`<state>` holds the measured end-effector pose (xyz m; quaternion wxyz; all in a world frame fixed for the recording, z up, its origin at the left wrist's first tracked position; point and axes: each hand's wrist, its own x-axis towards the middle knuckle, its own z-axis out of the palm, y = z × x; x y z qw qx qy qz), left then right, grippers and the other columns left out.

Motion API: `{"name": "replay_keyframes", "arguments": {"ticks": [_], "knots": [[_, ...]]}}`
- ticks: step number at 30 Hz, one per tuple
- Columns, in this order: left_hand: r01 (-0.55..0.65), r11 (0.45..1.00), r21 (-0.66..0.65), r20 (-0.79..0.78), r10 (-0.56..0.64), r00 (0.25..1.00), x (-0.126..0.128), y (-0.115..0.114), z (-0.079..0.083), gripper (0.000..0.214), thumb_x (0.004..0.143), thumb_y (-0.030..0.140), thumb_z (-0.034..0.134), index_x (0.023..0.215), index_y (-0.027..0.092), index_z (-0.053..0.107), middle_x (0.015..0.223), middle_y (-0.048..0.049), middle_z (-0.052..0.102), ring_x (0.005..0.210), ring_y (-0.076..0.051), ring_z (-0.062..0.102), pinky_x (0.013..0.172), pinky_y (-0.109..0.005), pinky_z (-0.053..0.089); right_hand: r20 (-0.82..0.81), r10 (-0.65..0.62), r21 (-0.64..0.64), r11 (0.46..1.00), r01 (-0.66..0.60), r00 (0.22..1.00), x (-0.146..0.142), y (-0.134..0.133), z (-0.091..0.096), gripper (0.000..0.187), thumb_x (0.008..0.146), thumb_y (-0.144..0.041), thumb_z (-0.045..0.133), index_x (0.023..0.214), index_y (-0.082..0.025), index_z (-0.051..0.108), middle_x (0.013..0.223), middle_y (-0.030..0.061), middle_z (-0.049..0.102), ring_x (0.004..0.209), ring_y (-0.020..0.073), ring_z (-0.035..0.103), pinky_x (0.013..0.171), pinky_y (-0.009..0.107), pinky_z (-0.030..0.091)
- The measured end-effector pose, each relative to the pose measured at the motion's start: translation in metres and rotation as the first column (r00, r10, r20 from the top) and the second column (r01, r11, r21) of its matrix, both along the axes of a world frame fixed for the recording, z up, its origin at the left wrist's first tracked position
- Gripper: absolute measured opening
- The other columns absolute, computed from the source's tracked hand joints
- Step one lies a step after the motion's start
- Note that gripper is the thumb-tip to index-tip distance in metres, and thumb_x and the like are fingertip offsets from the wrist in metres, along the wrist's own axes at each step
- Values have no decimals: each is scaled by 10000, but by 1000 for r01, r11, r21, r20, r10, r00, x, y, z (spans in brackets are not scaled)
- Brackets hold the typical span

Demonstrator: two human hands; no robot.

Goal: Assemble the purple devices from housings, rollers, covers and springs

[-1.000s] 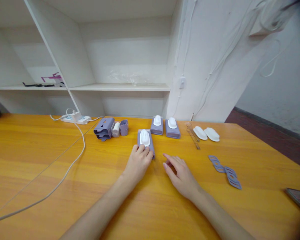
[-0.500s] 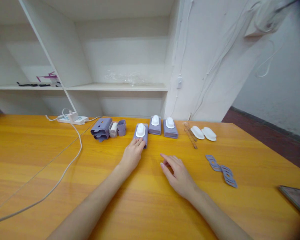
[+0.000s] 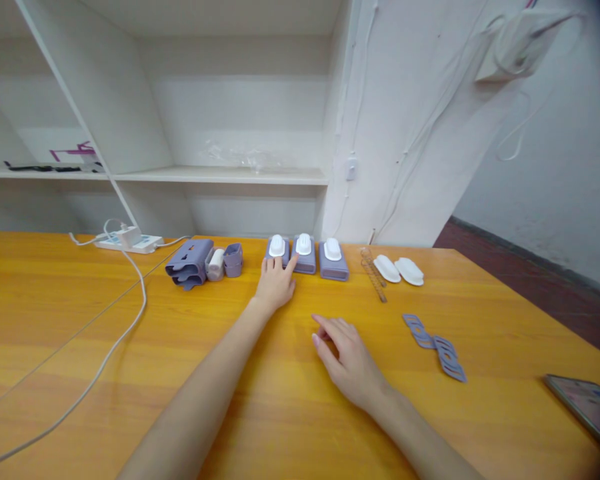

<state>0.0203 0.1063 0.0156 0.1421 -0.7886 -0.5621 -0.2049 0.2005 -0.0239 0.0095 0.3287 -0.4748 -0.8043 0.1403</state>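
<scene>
Three purple boxes with white oval knobs on top stand in a row at the table's back. My left hand (image 3: 276,285) touches the front of the leftmost box (image 3: 284,261), fingers stretched out and apart. Its index fingertip reaches the front left corner of the middle box (image 3: 307,265). The right-hand box (image 3: 334,269) stands a little apart. My right hand (image 3: 347,360) rests over the table nearer to me, fingers loosely bent, thumb and index apart, nothing in it.
Left of the row are a purple hollow holder (image 3: 190,260), a white roll (image 3: 215,265) and purple cups (image 3: 233,260). To the right lie metal springs (image 3: 373,272), white oval caps (image 3: 409,272), purple slotted plates (image 3: 449,359) and a phone (image 3: 587,403). A power strip (image 3: 145,244) trails a white cable.
My left hand has pushed the leftmost box back, away from me, so it now sits beside the middle one. Its fingers have spread. My right hand has hardly moved.
</scene>
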Motion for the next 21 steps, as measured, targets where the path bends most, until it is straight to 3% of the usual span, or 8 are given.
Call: {"name": "replay_keyframes", "arguments": {"ticks": [6,21], "knots": [[-61,998,2,27,61,998,12,8,-7,545,798,409,537,1303,234,428,1187,-153,442,1134,-341,392,1014,-558,182,12,-6,10,1000,6,1000,-1,0,1,303,906,-270,441,1184,-191,530,935,56,622,885,202,539,816,367,404],[65,998,1,33,-65,997,10,-12,-8,458,829,342,509,1276,265,447,1189,-107,447,1117,-277,406,1049,-532,187,2,4,3,1000,-4,1000,-1,0,0,308,911,-270,435,1196,-188,520,940,64,613,873,202,534,803,375,404]]}}
